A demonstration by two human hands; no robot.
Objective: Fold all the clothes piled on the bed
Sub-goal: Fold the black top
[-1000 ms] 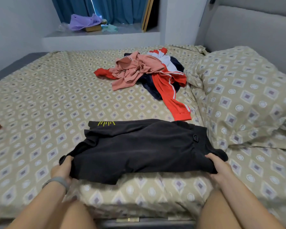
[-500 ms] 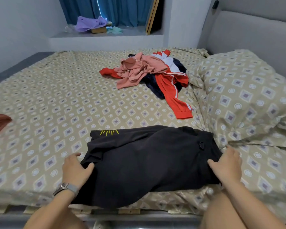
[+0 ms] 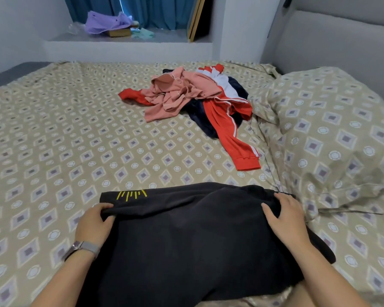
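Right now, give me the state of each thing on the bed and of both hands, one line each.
Black garment: spread at the near edge of the bed, partly folded.
Left hand: grips the garment's left edge.
Right hand: rests flat on the garment's right side.
Pink shirt: crumpled, unfolded, on top of the jacket.
Red, white and navy jacket: unfolded, one sleeve stretched out.
Pillow: lying on the right.

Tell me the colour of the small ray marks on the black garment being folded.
Yellow: short ray marks near the black garment's far left corner, in the head view.
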